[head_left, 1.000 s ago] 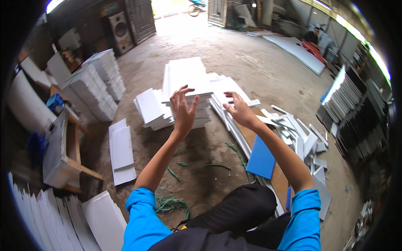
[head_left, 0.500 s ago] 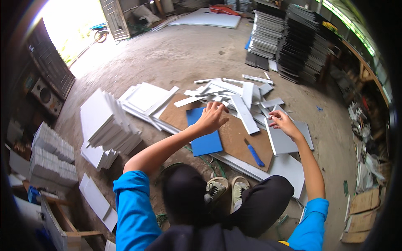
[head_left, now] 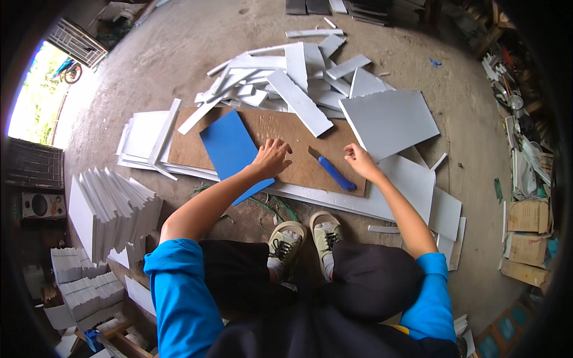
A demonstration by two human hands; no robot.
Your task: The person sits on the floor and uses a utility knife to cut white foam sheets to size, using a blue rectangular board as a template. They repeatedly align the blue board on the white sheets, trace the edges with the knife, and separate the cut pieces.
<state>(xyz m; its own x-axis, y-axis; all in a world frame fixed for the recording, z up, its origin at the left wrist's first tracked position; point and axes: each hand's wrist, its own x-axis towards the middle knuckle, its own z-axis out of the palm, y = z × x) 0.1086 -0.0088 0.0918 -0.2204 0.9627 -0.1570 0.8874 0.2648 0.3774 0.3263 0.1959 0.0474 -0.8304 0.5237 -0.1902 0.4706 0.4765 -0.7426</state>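
My left hand (head_left: 271,159) hovers over the right edge of a blue rectangular sheet (head_left: 228,142), fingers apart and slightly bent, holding nothing. Beneath the sheet lies a brown board (head_left: 286,127), set on flat white panels. A utility knife (head_left: 335,173) with a blue handle rests on the board's right part, blade toward the far left. My right hand (head_left: 360,160) is just right of the knife, near the close corner of a light grey panel (head_left: 391,122). Its fingers are loosely curled with nothing visible in them.
White offcut strips (head_left: 295,106) lie heaped beyond the board. Upright white panels (head_left: 107,209) stand stacked at the left, with smaller bundled stacks (head_left: 89,292) nearer. Cardboard pieces (head_left: 527,215) line the right side. Green strapping (head_left: 277,206) lies by my shoes (head_left: 286,241).
The view has tilted down toward the floor. My left hand has moved nearer along the blue sheet's right edge. My right hand has moved from beside the grey panel toward the knife.
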